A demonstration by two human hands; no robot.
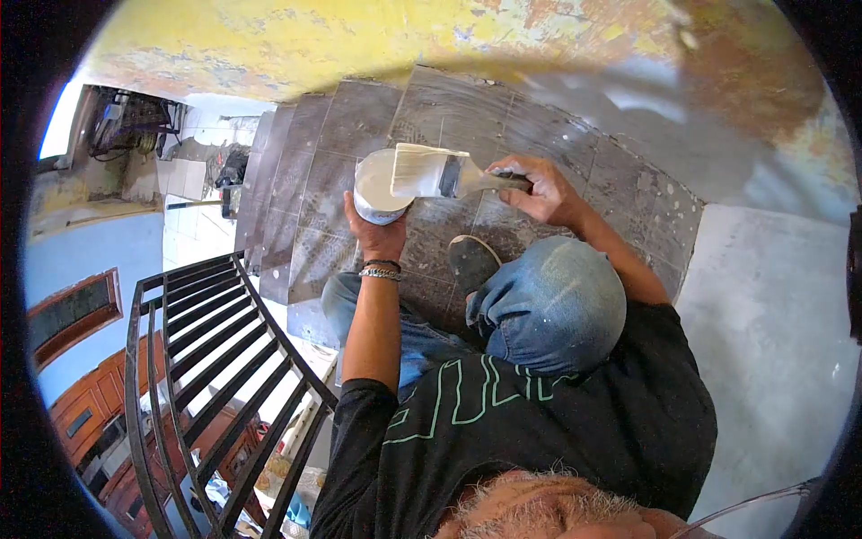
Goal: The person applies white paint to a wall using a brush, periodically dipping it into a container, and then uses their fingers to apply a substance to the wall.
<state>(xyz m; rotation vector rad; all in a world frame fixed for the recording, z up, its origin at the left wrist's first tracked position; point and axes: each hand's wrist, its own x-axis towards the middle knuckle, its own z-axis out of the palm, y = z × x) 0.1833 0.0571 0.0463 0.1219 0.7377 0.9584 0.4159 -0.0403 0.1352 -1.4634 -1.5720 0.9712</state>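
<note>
1. Near the upper middle of the frame, a small white cup [373, 193] of pale paint sits in the left hand [377, 235], whose fingers wrap around it from below.
2. Just right of the cup, a wide paintbrush [431, 172] lies across its rim, bristles coated white.
3. At the brush's handle, the right hand [537, 189] is closed in a firm grip.
4. Below the left hand, a metal bracelet [381, 273] circles the wrist.
5. Under both hands lie dark floor tiles [359, 117] and a shoe [471, 262], with a bent knee in jeans [548, 305] beside it.
6. At lower left stands a black railing [215, 359].
7. Along the top runs a peeling yellow wall [314, 36].
</note>
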